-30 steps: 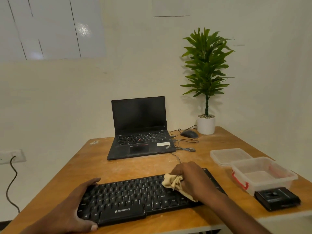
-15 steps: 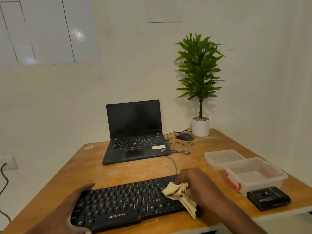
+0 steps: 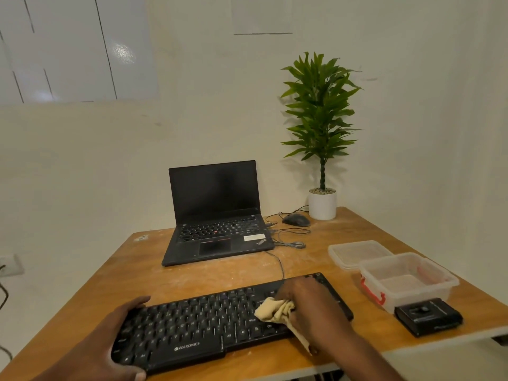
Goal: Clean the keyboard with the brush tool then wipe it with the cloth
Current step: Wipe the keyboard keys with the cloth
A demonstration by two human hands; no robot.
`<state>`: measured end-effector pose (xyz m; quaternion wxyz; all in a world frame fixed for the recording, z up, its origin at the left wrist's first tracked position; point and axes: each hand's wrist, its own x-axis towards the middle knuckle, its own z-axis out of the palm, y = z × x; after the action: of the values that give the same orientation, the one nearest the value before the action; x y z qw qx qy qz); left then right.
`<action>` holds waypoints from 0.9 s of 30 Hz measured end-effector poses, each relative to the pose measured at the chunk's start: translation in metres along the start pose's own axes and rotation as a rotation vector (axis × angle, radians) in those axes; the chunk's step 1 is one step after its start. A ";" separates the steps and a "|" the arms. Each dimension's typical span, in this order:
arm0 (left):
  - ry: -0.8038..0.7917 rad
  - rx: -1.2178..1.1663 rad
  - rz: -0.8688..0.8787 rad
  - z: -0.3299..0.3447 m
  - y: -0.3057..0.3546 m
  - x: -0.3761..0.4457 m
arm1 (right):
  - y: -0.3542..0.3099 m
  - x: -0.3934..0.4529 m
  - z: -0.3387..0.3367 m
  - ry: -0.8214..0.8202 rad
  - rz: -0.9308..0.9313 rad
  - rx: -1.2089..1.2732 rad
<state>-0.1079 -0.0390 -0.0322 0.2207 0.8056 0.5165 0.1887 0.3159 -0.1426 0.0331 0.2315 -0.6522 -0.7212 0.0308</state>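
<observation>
A black keyboard (image 3: pixel 203 323) lies across the near edge of the wooden table (image 3: pixel 143 273). My right hand (image 3: pixel 310 306) presses a crumpled beige cloth (image 3: pixel 275 312) onto the keys of the keyboard's right half; a strip of cloth hangs down past the front edge. My left hand (image 3: pixel 110 345) grips the keyboard's left end, thumb on top at the rear corner. No brush tool is visible in this view.
An open black laptop (image 3: pixel 217 215) stands behind the keyboard, with a mouse (image 3: pixel 296 220) and cables beside it. A potted plant (image 3: pixel 322 204) sits at the back right. A clear plastic box (image 3: pixel 406 281), its lid (image 3: pixel 357 254) and a small black case (image 3: pixel 428 316) lie at right.
My right hand slid the cloth back and down over the keyboard's right half, then slightly forward again. My left hand kept its grip on the left end. The camera shifted a little.
</observation>
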 end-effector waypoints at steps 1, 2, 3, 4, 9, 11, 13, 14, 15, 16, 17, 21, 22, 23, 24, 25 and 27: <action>-0.008 -0.003 0.005 0.000 0.000 0.000 | -0.005 -0.001 0.004 -0.003 -0.012 0.019; -0.009 -0.004 0.011 0.000 0.000 0.000 | -0.008 -0.003 0.005 -0.013 -0.017 0.040; -0.005 -0.004 0.018 -0.001 0.001 0.000 | -0.007 -0.005 0.003 -0.026 -0.015 0.055; -0.003 -0.004 0.024 -0.002 0.001 -0.001 | -0.001 -0.007 0.000 -0.035 -0.010 0.081; -0.045 -0.089 0.015 -0.006 0.020 -0.005 | 0.017 -0.026 -0.026 -0.055 0.041 0.127; -0.071 -0.118 0.003 -0.008 0.027 -0.006 | 0.008 -0.026 -0.023 -0.021 0.062 0.100; -0.063 -0.118 0.014 -0.009 0.031 -0.006 | -0.006 -0.026 -0.009 -0.013 0.060 0.093; -0.065 -0.119 0.012 -0.010 0.031 -0.007 | -0.013 -0.026 0.000 -0.017 0.057 0.107; -0.072 -0.120 0.010 -0.010 0.032 -0.007 | -0.019 -0.028 0.006 -0.021 0.049 0.133; -0.077 -0.122 0.006 -0.011 0.033 -0.007 | -0.022 -0.029 0.010 -0.010 0.025 0.163; -0.079 -0.124 0.002 -0.011 0.033 -0.008 | -0.021 -0.032 0.011 0.004 -0.001 0.181; -0.082 -0.123 0.029 -0.010 0.029 -0.011 | 0.007 -0.049 -0.002 0.083 0.056 0.200; -0.080 -0.135 0.030 -0.010 0.028 -0.011 | 0.016 -0.053 -0.006 0.116 0.082 0.182; -0.074 -0.144 0.032 -0.010 0.028 -0.011 | 0.023 -0.056 -0.009 0.160 0.112 0.174; -0.072 -0.152 0.031 -0.010 0.027 -0.012 | 0.027 -0.058 -0.010 0.203 0.133 0.173; -0.075 -0.158 0.035 -0.010 0.027 -0.012 | 0.027 -0.061 -0.008 0.237 0.153 0.166; -0.087 -0.167 0.033 -0.011 0.028 -0.013 | 0.013 -0.062 0.006 0.251 0.181 0.128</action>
<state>-0.0979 -0.0597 -0.0090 0.3063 0.8002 0.4754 0.1998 0.3277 -0.1978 0.0049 0.3569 -0.6973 -0.6215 0.0156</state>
